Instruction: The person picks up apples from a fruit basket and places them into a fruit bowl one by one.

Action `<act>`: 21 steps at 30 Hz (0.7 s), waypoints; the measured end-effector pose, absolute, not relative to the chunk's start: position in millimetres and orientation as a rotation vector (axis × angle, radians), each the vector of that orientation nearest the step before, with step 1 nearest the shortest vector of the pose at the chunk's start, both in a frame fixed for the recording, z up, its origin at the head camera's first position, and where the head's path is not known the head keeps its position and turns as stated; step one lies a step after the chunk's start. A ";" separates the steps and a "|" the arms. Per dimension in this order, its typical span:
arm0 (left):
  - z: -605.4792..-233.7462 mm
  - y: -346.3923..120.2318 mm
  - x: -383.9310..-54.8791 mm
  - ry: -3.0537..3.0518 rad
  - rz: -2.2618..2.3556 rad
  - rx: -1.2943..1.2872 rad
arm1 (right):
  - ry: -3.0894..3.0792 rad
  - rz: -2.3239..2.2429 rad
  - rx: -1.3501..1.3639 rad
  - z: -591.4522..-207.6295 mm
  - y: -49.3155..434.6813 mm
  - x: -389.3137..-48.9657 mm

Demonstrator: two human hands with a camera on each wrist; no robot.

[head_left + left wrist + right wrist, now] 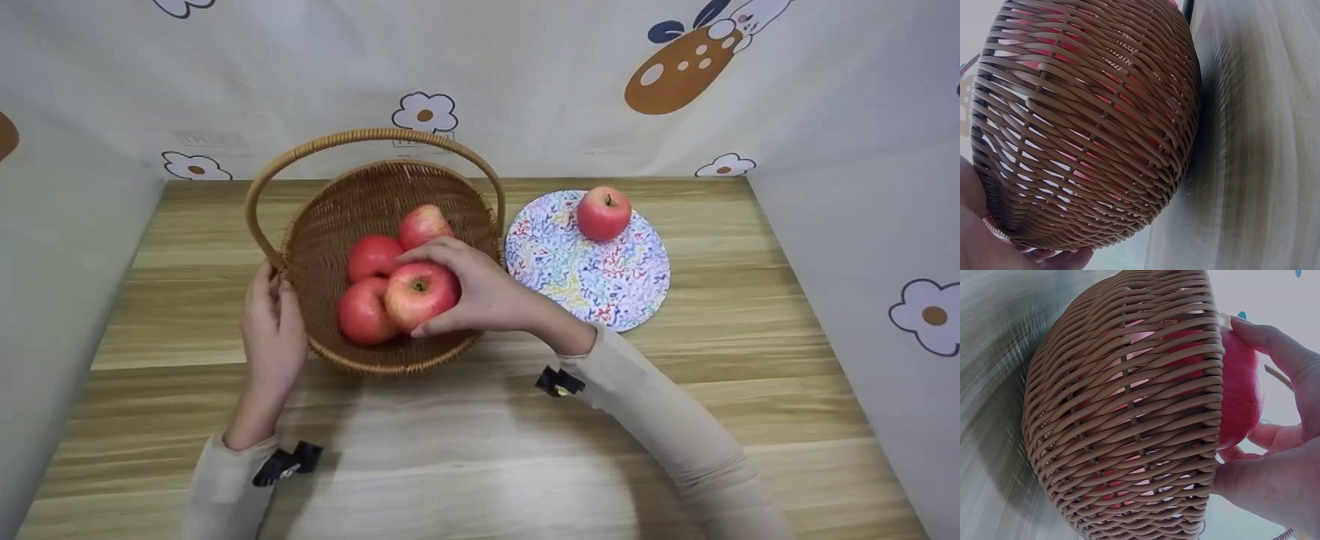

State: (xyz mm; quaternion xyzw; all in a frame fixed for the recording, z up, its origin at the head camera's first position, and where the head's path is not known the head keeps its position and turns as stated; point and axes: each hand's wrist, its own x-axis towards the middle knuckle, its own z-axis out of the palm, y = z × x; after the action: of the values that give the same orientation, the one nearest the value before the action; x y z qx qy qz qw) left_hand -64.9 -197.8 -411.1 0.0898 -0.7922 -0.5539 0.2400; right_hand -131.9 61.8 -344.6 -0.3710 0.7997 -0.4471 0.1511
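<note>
A brown wicker basket [405, 367] with a tall arched handle stands left of centre in the head view. Inside it lie three red apples, one [366, 311] at the front and two farther back. My right hand [487, 289] grips another red apple [421, 294] at the basket's mouth, thumb on the near side and fingers over the far side. In the right wrist view this apple [1241, 388] bulges above the rim. My left hand [274, 330] holds the basket's left rim near the handle's foot; its fingertips [1075, 259] curl at the wickerwork in the left wrist view.
Right of the basket, a round mat [555, 281] with a colourful squiggle pattern lies on the wooden table [465, 465]. One red apple [604, 214] sits near its back edge. A flower-printed cloth [525, 90] hangs behind the table, with pale walls at both sides.
</note>
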 end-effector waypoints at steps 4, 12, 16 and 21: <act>-410.9 -198.4 -64.9 -2.177 -1.517 0.233 | 2.290 -1.301 -1.038 -342.0 64.1 -128.7; -410.8 -199.4 -65.7 -2.165 -1.517 0.196 | 2.310 -1.328 -1.030 -337.2 70.4 -122.0; -411.0 -199.5 -66.0 -2.164 -1.508 0.203 | 2.316 -1.343 -1.033 -335.5 74.4 -119.6; -411.2 -199.8 -66.0 -2.156 -1.522 0.209 | 2.328 -1.356 -1.031 -332.4 80.1 -115.4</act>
State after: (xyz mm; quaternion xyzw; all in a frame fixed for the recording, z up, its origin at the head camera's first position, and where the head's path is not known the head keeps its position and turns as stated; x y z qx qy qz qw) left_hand -66.0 -199.8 -411.2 0.0767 -0.7897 -0.5574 0.2446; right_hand -115.4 80.1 -332.4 -0.3546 0.8004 -0.4662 0.1278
